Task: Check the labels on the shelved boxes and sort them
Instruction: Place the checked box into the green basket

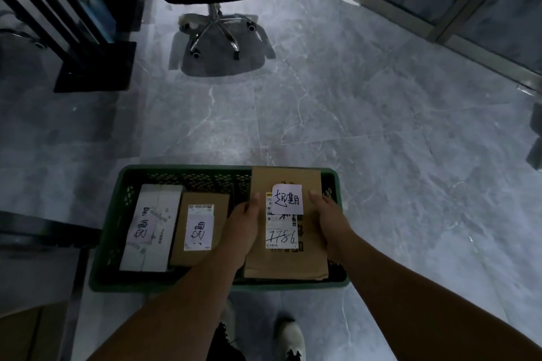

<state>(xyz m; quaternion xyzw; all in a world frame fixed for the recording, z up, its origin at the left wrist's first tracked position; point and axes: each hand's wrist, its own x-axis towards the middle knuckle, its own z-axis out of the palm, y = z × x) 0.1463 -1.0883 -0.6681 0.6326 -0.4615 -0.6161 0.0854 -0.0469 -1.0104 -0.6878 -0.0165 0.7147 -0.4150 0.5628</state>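
hands: left hand [242, 223] + right hand [328, 218] grip the sides of the labelled cardboard box [286, 258] | over right end of green crate [105, 231] | step: sorting in | next: lower beside two labelled boxes [179, 228]

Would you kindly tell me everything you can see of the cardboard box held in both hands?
The brown cardboard box is flat, rectangular, lying face up. Its top carries a printed shipping label with a handwritten, struck-through 7786, and a white note with handwritten characters overlapping the label's upper part. The left hand and right hand grip its long sides, holding it over the right end of the green plastic crate, overlapping the far rim.
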